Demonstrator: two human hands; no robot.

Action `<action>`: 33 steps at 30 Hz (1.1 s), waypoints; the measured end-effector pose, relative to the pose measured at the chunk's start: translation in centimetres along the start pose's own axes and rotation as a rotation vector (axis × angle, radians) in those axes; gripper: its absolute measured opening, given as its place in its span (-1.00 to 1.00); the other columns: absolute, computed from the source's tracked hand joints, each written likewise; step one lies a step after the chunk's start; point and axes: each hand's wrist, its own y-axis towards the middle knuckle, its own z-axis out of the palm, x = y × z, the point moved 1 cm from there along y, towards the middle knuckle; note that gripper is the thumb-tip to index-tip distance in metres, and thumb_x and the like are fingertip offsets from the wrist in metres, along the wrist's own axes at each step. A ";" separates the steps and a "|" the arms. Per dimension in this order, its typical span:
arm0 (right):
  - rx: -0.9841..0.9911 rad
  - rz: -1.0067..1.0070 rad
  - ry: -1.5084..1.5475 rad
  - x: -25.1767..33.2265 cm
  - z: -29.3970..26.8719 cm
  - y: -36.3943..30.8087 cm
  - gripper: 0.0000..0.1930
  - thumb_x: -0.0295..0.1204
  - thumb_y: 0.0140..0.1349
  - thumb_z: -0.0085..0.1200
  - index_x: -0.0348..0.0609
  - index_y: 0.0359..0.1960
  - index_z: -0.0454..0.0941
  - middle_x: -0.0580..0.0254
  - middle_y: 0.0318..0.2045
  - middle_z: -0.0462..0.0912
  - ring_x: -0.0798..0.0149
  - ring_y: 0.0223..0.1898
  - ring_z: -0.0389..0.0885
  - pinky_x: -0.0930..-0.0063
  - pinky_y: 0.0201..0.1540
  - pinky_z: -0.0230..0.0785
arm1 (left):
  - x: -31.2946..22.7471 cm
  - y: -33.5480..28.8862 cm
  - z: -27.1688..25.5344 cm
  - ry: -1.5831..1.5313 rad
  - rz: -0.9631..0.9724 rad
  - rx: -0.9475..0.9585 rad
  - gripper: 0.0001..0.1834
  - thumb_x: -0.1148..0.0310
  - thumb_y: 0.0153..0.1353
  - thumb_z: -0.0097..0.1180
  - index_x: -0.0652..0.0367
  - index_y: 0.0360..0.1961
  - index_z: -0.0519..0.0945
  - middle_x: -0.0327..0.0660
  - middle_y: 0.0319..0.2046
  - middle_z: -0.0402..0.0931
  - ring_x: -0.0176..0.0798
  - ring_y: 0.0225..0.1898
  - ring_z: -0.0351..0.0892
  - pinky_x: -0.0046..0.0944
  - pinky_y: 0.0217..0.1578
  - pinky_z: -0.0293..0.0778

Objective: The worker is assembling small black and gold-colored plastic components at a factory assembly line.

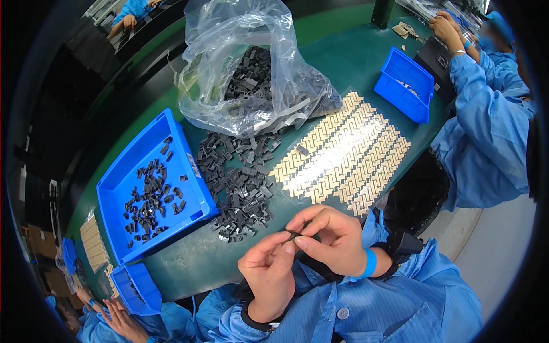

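Observation:
My left hand (270,270) and my right hand (333,239) meet at the table's front edge, fingertips pinched together. Between them is a small black plastic part (293,235), mostly covered by the fingers. Just beyond lies a clear sheet with rows of tan stick-on pieces (366,182) in a zigzag pattern. One loose black part (302,150) rests on that sheet's left side. To the left of the sheet spreads a heap of similar black parts (243,191), spilling from a clear plastic bag (197,97).
A large blue tray (117,188) holding scattered black parts stands left, with a smaller blue bin (151,286) at its near corner. Another blue bin (403,68) sits far right, near a person in blue (486,126). A black bag-lined bin (414,197) is beside my right arm.

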 end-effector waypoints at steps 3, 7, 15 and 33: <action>0.007 0.015 0.043 0.0 -0.3 0.0 -0.90 -0.70 0.03 0.08 -0.29 -0.43 0.44 0.02 -0.25 0.49 0.31 -0.19 0.48 0.48 -0.12 0.35 | -0.2 -0.1 0.4 0.000 -0.003 -0.006 -0.82 0.69 0.05 0.05 0.42 -0.26 0.53 -0.01 -0.35 0.55 -0.28 -0.34 0.57 -0.33 -0.24 0.49; 0.040 0.112 0.109 0.4 -0.4 0.2 -0.87 -0.68 0.00 0.12 -0.29 -0.43 0.43 0.03 -0.24 0.49 0.30 -0.19 0.48 0.47 -0.11 0.33 | 0.0 -0.2 -0.1 0.057 0.046 0.036 -0.82 0.71 0.05 0.04 0.43 -0.27 0.53 -0.01 -0.34 0.55 -0.28 -0.33 0.57 -0.36 -0.25 0.48; 0.085 0.188 0.133 0.9 -1.3 0.8 -0.74 -0.61 -0.02 0.18 -0.34 -0.24 0.47 0.15 -0.29 0.47 0.36 -0.23 0.41 0.51 -0.12 0.27 | -0.7 -0.2 0.4 0.081 0.087 0.108 -0.80 0.69 0.03 0.08 0.43 -0.26 0.53 -0.05 -0.31 0.54 -0.36 -0.30 0.53 -0.46 -0.25 0.42; 0.524 0.639 0.157 1.2 -3.0 2.2 -0.89 -0.55 0.03 0.07 -0.25 -0.57 0.40 0.42 -0.55 0.34 0.57 -0.44 0.28 0.69 -0.36 0.12 | -3.5 1.8 -0.4 0.932 0.223 0.550 -0.59 0.63 -0.09 0.18 0.22 -0.12 0.55 -0.14 -0.38 0.60 -0.33 -0.43 0.60 -0.43 -0.42 0.48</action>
